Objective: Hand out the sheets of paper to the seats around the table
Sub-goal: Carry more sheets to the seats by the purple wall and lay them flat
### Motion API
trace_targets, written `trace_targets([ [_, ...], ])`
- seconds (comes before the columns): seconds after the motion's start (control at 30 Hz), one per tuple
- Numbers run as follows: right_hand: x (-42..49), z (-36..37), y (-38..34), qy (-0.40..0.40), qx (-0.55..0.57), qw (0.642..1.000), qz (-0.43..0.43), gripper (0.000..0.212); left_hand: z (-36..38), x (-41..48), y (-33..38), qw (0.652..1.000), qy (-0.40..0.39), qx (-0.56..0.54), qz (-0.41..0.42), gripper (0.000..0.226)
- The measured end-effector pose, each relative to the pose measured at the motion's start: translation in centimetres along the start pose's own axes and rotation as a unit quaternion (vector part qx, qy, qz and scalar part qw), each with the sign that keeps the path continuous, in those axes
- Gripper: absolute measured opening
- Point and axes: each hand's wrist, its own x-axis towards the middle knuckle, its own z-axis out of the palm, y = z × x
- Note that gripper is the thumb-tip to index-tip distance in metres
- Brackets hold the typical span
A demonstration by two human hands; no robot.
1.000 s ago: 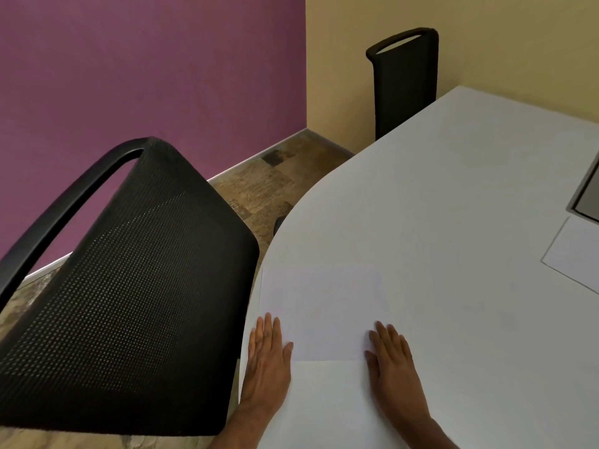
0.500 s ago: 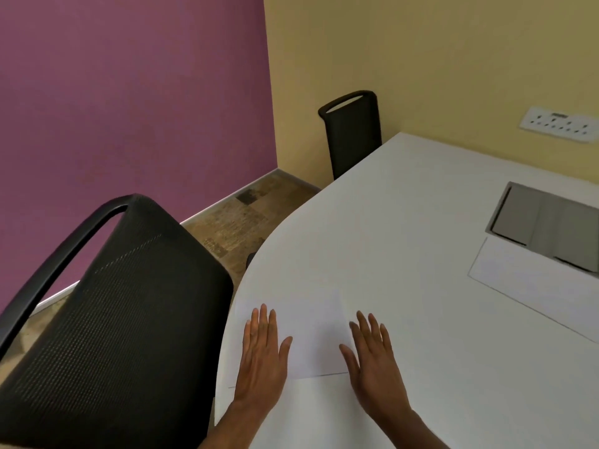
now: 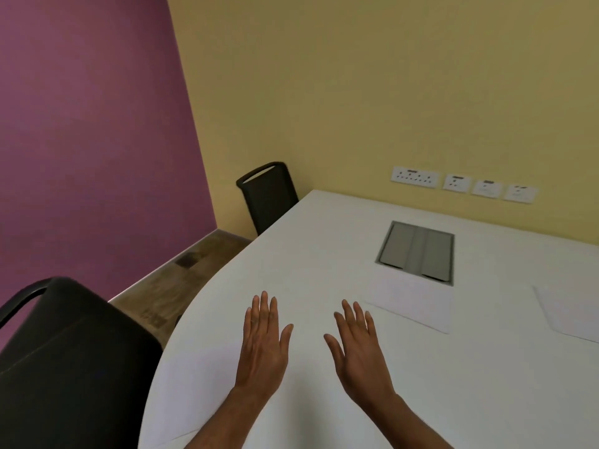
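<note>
Over the smooth white rounded table (image 3: 324, 241), both hands are spread flat, palms down, fingers straight, holding nothing: left hand (image 3: 264, 345), right hand (image 3: 358, 351). One thin white sheet (image 3: 411, 303) lies flat just below a grey recessed panel (image 3: 416, 252), another sheet (image 3: 573, 314) at the right edge. Black mesh chair (image 3: 71, 361) sits on the left.

You have just one camera, up on the person's head, looking forward and down across the table (image 3: 324, 241) from its near, rounded end. It sits close above the left hand (image 3: 264, 340) and right hand (image 3: 359, 346), which stretch out from the bottom edge, palms down, while the far chair (image 3: 269, 196) and the wall sockets (image 3: 463, 186) look small and far off. The wide lens also catches the near chair (image 3: 64, 361) low on the left.
</note>
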Motion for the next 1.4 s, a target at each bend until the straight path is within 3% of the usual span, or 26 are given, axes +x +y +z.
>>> trace_targets([
  [0.33,0.9,-11.7,4.5,0.11,-0.041,0.991,0.06,0.06,-2.2,5.1,12.8,0.99,0.042,-0.049,0.124,0.068],
  [0.73,-1.2,-15.8,7.4,0.181,-0.132,0.96,0.169,0.061,-0.1,8.4,18.3,0.957,0.04,-0.086,0.273,0.065],
  [1.4,-4.4,-9.7,21.1,0.133,-0.116,0.951,0.256,0.06,13.6,9.5,20.9,0.958,-0.046,-0.097,0.266,0.064],
])
